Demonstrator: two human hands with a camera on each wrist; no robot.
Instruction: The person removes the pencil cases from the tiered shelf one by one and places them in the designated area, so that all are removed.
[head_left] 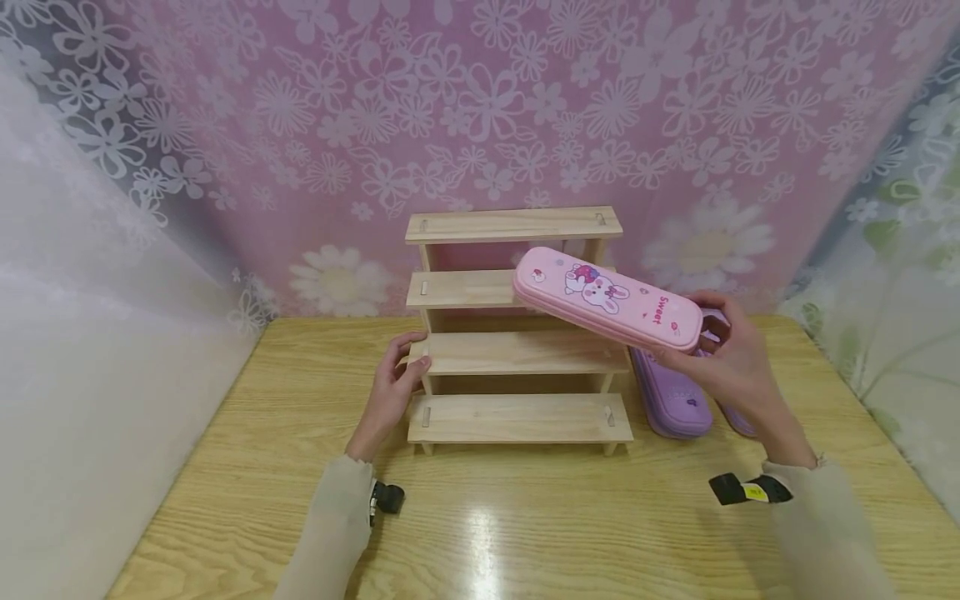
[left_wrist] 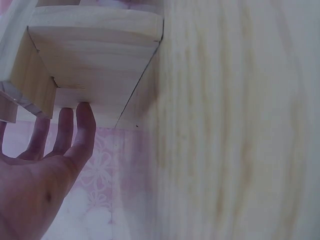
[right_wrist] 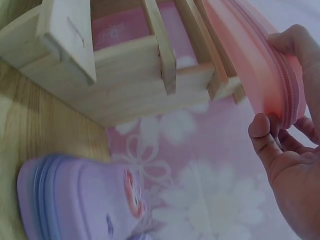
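A pink pencil case (head_left: 607, 297) with a bunny picture and the word "Sweet" is held up by its right end in my right hand (head_left: 738, 371). It hovers, tilted, before the upper tiers of a wooden step shelf (head_left: 517, 418). In the right wrist view, thumb and fingers grip the pink case (right_wrist: 250, 60) near its zipper. My left hand (head_left: 393, 375) rests on the shelf's left side at the second tier from the bottom. The left wrist view shows its fingers (left_wrist: 85, 125) touching the wooden side panel (left_wrist: 95, 60).
A purple pencil case (head_left: 675, 400) lies on the table just right of the shelf, with another purple case (head_left: 738, 419) partly hidden behind my right hand. Behind the wood-grain table (head_left: 480, 517) hangs a pink flowered cloth (head_left: 480, 108).
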